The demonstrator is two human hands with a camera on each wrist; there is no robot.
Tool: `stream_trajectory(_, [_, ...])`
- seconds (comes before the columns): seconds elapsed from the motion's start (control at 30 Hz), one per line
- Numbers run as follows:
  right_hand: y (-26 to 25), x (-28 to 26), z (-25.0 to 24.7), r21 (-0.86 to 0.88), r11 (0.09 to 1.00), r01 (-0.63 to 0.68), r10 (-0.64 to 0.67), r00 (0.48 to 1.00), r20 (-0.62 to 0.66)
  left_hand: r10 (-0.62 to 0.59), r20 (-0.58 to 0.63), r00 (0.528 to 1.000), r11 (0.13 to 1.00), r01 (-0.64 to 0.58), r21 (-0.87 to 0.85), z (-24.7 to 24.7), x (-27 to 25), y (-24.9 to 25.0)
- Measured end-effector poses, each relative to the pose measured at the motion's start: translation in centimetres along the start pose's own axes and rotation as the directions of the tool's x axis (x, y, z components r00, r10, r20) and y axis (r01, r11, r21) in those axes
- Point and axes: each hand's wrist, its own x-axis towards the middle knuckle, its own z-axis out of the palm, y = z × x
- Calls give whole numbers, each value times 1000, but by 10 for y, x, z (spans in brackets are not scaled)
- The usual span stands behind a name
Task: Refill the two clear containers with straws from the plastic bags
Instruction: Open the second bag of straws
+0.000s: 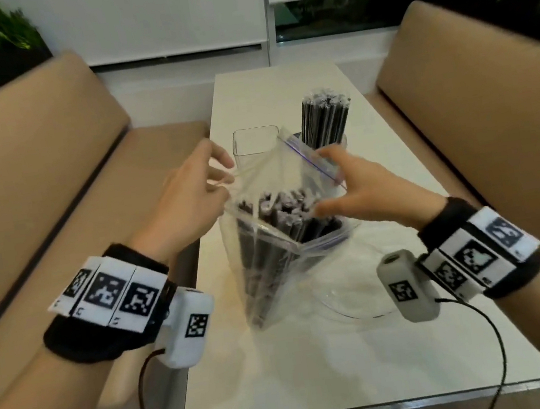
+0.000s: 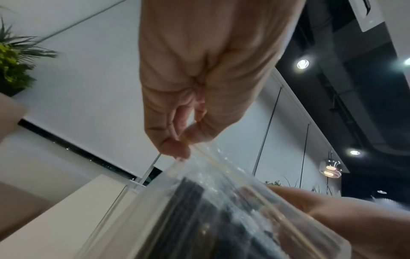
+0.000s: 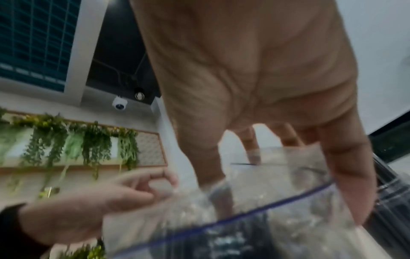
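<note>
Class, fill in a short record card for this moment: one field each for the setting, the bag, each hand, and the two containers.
setting: white table between two tan benches
bag: clear zip bag of dark straws, upright on the table, mouth being pulled open
left hand: left hand pinches the bag's left rim
right hand: right hand grips the right rim at the blue zip strip
near container: square clear container, no straws in it
far container: clear container behind the bag, packed with upright dark straws
</note>
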Motion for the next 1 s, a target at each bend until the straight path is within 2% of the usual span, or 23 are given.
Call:
stream_trajectory(0.07, [8, 7, 3, -7, 1000, -11, 11, 997, 73, 110, 5, 994, 994, -110, 13, -4, 1, -1])
stream_trajectory(0.13, [19, 11, -2, 4, 997, -80, 79, 994, 81, 136, 7, 991, 969, -135, 207, -11, -5, -9])
stream_trajectory(0.17, [23, 11, -7, -3, 995, -105, 105, 991, 80, 90, -1, 996, 949, -85, 304, -15, -8, -14])
stream_trajectory(0.23, [25, 11, -16, 0, 994, -113, 112, 990, 87, -78, 23, 997, 894, 60, 443, -17, -13, -21])
stream_trajectory(0.3, [16, 11, -17, 74, 994, -78, 68, 990, 125, -169, 102, 980, 924, 121, 363, -16, -17, -18])
stream_trajectory(0.37, [5, 12, -12, 192, 981, -26, -8, 985, 172, -196, 191, 962, 980, 186, 71, -13, -18, -13])
stream_trajectory(0.4, [1, 12, -8, 214, 977, 0, -41, 981, 189, -182, 247, 952, 977, 204, -64, -12, -19, -10])
stream_trajectory(0.43, [0, 12, -4, 204, 979, 16, -57, 979, 198, -157, 287, 945, 973, 198, -121, -11, -20, -13])
stream_trajectory(0.5, [4, 12, -1, 154, 988, -2, -23, 987, 161, -127, 294, 947, 991, 136, -10, -7, -22, -26])
stream_trajectory(0.57, [10, 10, -5, 152, 986, -64, 53, 996, 77, -126, 256, 958, 968, 63, 242, -7, -26, -41])
stream_trajectory(0.63, [11, 9, -4, 200, 974, -102, 95, 994, 44, -146, 239, 960, 949, 67, 309, -5, -28, -52])
stream_trajectory(0.7, [10, 10, 6, 338, 924, -176, 153, 984, 94, -98, 277, 956, 983, 50, 177, 1, -26, -56])
stream_trajectory(0.77, [6, 10, 19, 473, 849, -235, 150, 966, 211, -33, 295, 955, 998, 17, 58, 6, -24, -56])
stream_trajectory(0.83, [5, 11, 26, 626, 729, -277, 124, 953, 277, 48, 305, 951, 999, -49, -4, 10, -21, -61])
stream_trajectory(0.93, [10, 15, 31, 788, 532, -310, 176, 951, 255, 80, 350, 933, 996, -58, -73, 10, -18, -74])
stream_trajectory(1.0, [15, 19, 40, 826, 464, -321, 217, 945, 245, 58, 396, 916, 987, 7, -162, 14, -18, -85])
